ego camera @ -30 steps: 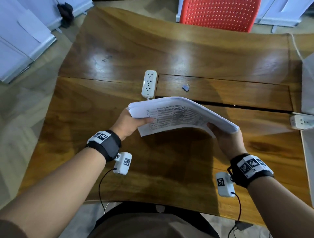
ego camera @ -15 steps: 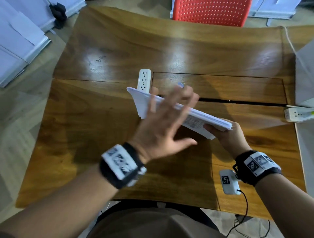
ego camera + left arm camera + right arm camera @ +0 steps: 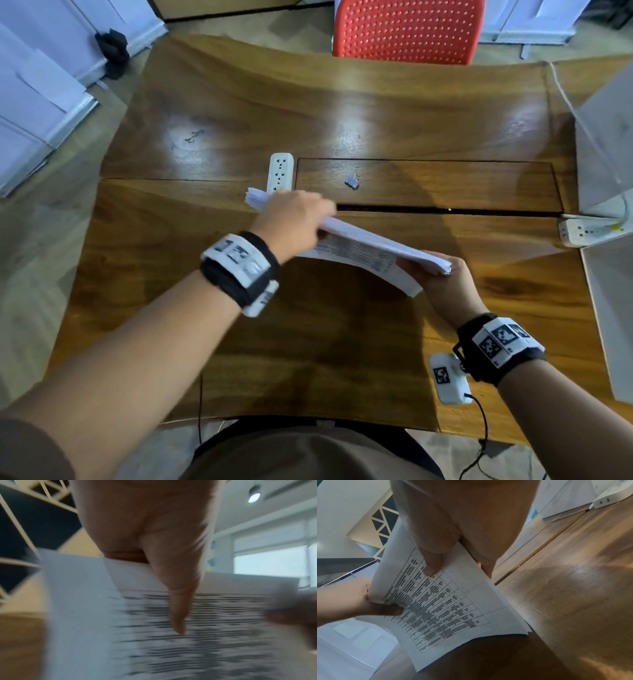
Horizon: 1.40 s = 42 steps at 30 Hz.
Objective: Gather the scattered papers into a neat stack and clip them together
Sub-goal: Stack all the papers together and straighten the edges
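A stack of white papers with a printed table on its underside hangs above the wooden table, tilted on edge. My left hand grips its far left end from above. Its thumb lies on the printed face of the papers, blurred in the left wrist view. My right hand holds the near right end, with its thumb on the printed sheet. The left hand also shows there. A small silver binder clip lies on the table's inset panel, beyond the stack.
A white power strip lies just behind the stack's far end. Another power strip sits at the right edge beside a white panel. A red chair stands across the table.
My left hand let go of the stack, spread open above it, then came down and took hold of the far left end again. The stack tipped onto its edge. The right hand kept its hold.
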### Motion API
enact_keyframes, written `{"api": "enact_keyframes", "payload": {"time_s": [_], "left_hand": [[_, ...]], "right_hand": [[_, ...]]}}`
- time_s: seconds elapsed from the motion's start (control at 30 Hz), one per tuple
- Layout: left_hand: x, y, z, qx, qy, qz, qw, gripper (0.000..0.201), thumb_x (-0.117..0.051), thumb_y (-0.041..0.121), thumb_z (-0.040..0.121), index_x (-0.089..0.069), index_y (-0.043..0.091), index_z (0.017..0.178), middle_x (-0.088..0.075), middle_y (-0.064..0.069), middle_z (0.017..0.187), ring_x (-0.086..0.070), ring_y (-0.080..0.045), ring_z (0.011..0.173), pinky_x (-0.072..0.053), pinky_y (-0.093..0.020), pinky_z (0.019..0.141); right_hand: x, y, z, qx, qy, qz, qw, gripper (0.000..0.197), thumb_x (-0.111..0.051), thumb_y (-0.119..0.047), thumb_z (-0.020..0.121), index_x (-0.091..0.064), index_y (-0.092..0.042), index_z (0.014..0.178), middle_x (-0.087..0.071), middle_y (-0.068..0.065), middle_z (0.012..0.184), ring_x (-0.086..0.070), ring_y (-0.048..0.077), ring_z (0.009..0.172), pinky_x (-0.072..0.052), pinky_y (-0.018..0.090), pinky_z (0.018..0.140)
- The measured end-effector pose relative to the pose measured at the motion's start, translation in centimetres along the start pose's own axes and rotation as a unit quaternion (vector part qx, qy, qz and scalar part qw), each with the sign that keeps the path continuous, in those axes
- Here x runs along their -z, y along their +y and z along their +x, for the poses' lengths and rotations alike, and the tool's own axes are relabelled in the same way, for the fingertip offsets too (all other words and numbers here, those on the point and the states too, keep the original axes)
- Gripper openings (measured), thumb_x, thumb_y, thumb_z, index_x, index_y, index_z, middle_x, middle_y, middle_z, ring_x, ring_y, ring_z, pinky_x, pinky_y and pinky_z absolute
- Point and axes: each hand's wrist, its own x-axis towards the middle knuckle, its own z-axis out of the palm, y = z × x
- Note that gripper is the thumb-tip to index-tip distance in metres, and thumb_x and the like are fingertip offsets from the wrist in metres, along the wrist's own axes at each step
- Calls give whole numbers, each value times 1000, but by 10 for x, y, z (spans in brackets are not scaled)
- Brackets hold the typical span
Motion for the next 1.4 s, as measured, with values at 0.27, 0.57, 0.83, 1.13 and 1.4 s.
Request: {"api": "enact_keyframes", "payload": {"time_s": [0.27, 0.57, 0.83, 1.13, 1.4], "left_hand": [[32, -102, -27, 184, -50, -176, 966, 14, -84, 26, 90, -85, 32, 103, -81, 12, 108, -73, -17, 96, -59, -38, 89], [84, -63, -53, 14, 132, -161, 978, 13, -73, 25, 98, -76, 16, 108, -78, -2, 89, -74, -25, 78, -60, -45, 70], [133, 23, -48, -133, 121, -50, 982, 8, -72, 19, 98, -77, 20, 104, -73, 5, 83, -67, -14, 67, -57, -34, 60], [98, -26, -84, 60, -5, -224, 973, 12, -83, 41, 90, -77, 32, 95, -75, 11, 77, -70, -5, 71, -49, -26, 60], [56, -15, -88, 62, 197, -437, 876, 28, -81, 11, 92, -70, 12, 119, -77, 7, 104, -75, -3, 95, -58, -16, 81]], "right_hand": [[10, -15, -1, -87, 3, 60, 994, 10, -77, -12, 93, -75, -22, 92, -79, -19, 74, -73, -5, 66, -53, 11, 53], [66, -43, -5, -44, -23, -217, 975, 91, -83, -62, 62, -56, -36, 144, -64, -4, 143, -58, 19, 134, -51, 47, 108], [-22, -158, -6, 223, -73, -211, 949, 64, -83, -40, 85, -60, -24, 143, -72, -13, 119, -64, -10, 99, -50, 10, 86], [-16, -127, -5, 182, -36, -2, 983, 13, -70, -13, 99, -82, -15, 104, -79, 16, 87, -72, 35, 83, -57, 41, 69], [-19, -113, 0, 167, -7, 95, 981, 25, -75, -13, 94, -77, -24, 116, -80, -5, 106, -75, 14, 98, -60, 30, 81]]}}
